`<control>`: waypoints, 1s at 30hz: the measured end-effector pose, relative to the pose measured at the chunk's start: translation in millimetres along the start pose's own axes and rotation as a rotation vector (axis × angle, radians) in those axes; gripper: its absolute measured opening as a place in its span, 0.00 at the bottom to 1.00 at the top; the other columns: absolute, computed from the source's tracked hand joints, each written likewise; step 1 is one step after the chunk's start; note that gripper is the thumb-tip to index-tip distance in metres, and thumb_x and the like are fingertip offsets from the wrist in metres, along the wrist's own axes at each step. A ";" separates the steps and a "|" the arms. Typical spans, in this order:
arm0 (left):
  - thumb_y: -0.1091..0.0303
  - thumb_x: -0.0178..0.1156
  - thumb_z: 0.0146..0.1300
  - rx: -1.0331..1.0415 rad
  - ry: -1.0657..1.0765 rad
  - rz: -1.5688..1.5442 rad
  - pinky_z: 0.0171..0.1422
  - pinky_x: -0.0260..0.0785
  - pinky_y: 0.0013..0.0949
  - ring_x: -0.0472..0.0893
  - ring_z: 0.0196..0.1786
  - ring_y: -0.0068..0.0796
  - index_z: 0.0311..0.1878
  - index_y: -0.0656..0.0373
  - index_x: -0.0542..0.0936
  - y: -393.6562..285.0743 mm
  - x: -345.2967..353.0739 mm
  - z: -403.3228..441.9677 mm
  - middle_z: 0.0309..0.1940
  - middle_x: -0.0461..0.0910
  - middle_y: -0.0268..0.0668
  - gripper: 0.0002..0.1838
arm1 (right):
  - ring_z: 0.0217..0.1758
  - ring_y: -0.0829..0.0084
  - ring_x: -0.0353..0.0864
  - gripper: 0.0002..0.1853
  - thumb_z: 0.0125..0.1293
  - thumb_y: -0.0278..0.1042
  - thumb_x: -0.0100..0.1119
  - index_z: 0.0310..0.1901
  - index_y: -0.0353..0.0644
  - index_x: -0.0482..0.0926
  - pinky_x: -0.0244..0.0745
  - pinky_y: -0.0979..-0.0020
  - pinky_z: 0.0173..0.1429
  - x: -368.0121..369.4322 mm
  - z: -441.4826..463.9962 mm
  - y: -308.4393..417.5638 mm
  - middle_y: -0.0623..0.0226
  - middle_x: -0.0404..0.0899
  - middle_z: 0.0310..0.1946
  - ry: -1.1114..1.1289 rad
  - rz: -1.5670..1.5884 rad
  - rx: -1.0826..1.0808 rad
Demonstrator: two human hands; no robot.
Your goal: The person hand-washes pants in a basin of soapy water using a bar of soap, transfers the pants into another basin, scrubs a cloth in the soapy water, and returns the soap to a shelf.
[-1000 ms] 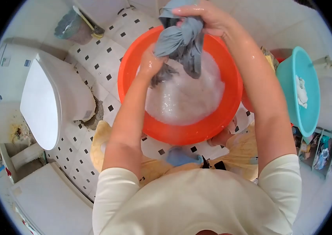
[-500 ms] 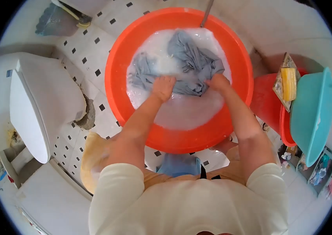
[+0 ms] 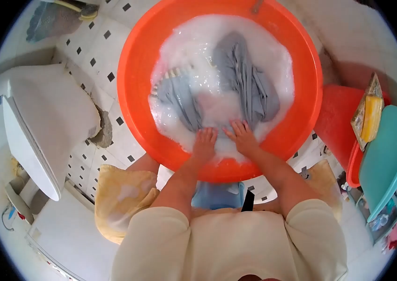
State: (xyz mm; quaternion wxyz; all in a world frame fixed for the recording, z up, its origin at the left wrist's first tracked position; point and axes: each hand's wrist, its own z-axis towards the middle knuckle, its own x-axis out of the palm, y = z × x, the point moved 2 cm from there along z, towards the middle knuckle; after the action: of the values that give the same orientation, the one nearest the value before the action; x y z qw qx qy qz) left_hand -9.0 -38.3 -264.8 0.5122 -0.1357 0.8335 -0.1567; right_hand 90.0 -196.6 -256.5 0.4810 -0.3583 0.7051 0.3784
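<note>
A wet grey garment (image 3: 250,86) lies partly under cloudy, sudsy water in a large orange basin (image 3: 135,89). Its right part bulges above the foam, and at the left a piece with a pale striped edge shows. Near the basin's front side, my left hand (image 3: 204,142) lies on the garment's lower edge, fingers stretched forward. Close beside it, my right hand (image 3: 242,136) rests on the cloth with its fingers spread. Milky water hides the garment's middle.
A white toilet (image 3: 51,112) stands at the left on the tiled floor (image 3: 107,61). To the right are a red tub (image 3: 334,122), a teal basin (image 3: 386,154) and a yellow bar of soap (image 3: 372,118) on a board. A blue stool (image 3: 217,194) is beneath me.
Both hands have moved toward me and closer together, drawing the garment's middle nearer. My fingers have gone from gripping the cloth to lying stretched on it. The camera view has shifted.
</note>
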 end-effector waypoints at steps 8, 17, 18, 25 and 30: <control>0.55 0.71 0.35 0.028 0.208 -0.404 0.68 0.45 0.53 0.62 0.63 0.41 0.63 0.58 0.61 -27.6 -35.7 5.0 0.60 0.63 0.45 0.48 | 0.42 0.58 0.78 0.30 0.45 0.36 0.61 0.54 0.43 0.68 0.72 0.61 0.47 -54.1 9.0 20.9 0.53 0.77 0.41 0.881 0.657 0.175; 0.62 0.69 0.39 0.039 -0.591 -0.937 0.53 0.66 0.41 0.74 0.50 0.45 0.51 0.54 0.73 -45.6 -164.0 38.5 0.47 0.76 0.43 0.31 | 0.33 0.71 0.74 0.18 0.46 0.30 0.58 0.42 0.37 0.71 0.71 0.71 0.37 -425.9 49.0 44.4 0.63 0.74 0.31 0.012 0.717 0.033; 0.62 0.68 0.41 0.004 -0.576 -0.972 0.51 0.67 0.40 0.75 0.49 0.46 0.50 0.54 0.74 -46.7 -192.1 41.3 0.46 0.77 0.44 0.28 | 0.31 0.76 0.72 0.16 0.48 0.28 0.58 0.41 0.37 0.71 0.70 0.73 0.35 -454.9 44.5 54.0 0.67 0.72 0.29 -0.026 0.735 0.090; 0.71 0.60 0.47 0.125 -1.039 -1.115 0.45 0.68 0.38 0.77 0.41 0.45 0.43 0.60 0.76 -42.2 -254.0 70.5 0.37 0.77 0.47 0.16 | 0.26 0.78 0.73 0.10 0.52 0.35 0.61 0.34 0.39 0.78 0.66 0.76 0.29 -586.2 10.7 116.4 0.70 0.76 0.24 -0.379 0.919 0.183; 0.69 0.53 0.53 -0.125 -0.809 -0.781 0.47 0.68 0.41 0.77 0.45 0.48 0.48 0.58 0.73 -1.4 -286.9 53.8 0.38 0.78 0.48 0.16 | 0.30 0.79 0.71 0.12 0.52 0.30 0.60 0.39 0.40 0.74 0.65 0.75 0.34 -569.3 13.7 77.3 0.71 0.75 0.28 -0.507 1.080 0.169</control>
State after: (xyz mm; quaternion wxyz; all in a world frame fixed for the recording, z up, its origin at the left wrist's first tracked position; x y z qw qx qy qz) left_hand 165.1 64.7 -54.4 0.6860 -0.5133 0.4662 -0.2204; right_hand 188.2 -68.8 295.0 0.4006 0.1915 0.6782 0.5856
